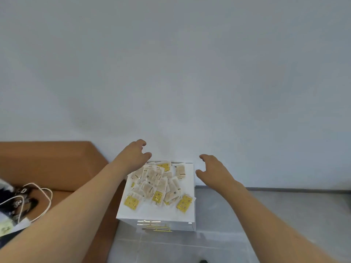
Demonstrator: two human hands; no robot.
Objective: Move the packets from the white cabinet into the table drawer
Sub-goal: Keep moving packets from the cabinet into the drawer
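Over on the far left, a tangle of white cable (40, 198) lies with some dark patterned stuff on the orange-brown wooden counter (57, 164), which runs up to the pale wall. Next along, the left hand (135, 155) reaches out over the back left corner of the small white cabinet (157, 215), fingers loosely curved and spread, grip holding nothing. Can't tell if it touches the pile below.

Middle of the shot: the heap of small flat plastic packets (159, 184), some beige, some bright yellow, is piled loose on top of the white cabinet, overlapping every which way. The cabinet stands on the grey tiled floor (284, 215), right beside the counter, with a gold-coloured handle (161, 229) on its front.

Right side, the right hand (212, 170) hovers just off the cabinet's back right corner, fingers apart and relaxed, grip empty, not touching the packets.
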